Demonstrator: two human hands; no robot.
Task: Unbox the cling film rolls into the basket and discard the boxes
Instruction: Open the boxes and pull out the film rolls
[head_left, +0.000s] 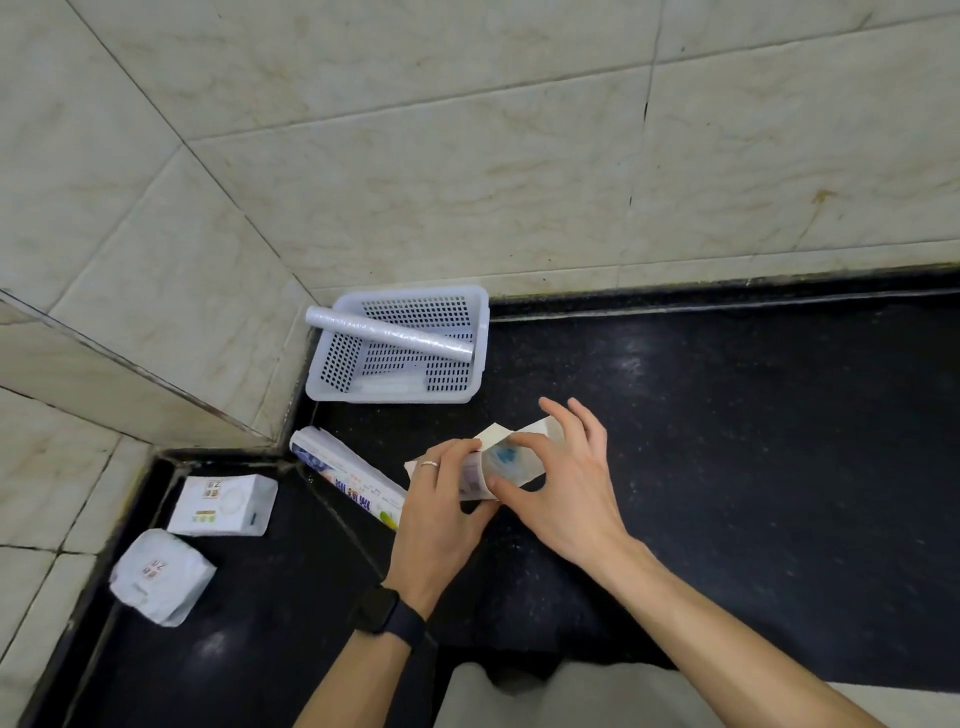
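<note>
Standing beside the dark counter (727, 441), I note a person working a cling film box (511, 460) at its end flap, the box held just above the counter in front of the body. The left hand (441, 499) is wrapped around the box's near end, fingers closed on the cardboard. The right hand (558, 483) has thumb and forefinger pinched at the opened flap, its other fingers spread and raised. Whether a roll is still inside cannot be told from here.

Handling, as judged: the box is thin card, light and easily crushed, so it wants holding by its long sides while the flap is pulled. The roll inside should be light but stiff on its core, with a smooth film surface likely to slide; best taken around its middle or tipped out endways.

The white perforated basket (400, 348) sits in the wall corner, near the hands. One unboxed roll (389, 332) lies slantwise across it, one end up on the rim, the other against the far side wall. A second box (345, 475) lies on the counter just left of the left hand, partly behind it. Two white wrapped packets (223, 506) (161, 577) lie well to the left. Nothing stands between the hands and the basket. No bin is in view.
</note>
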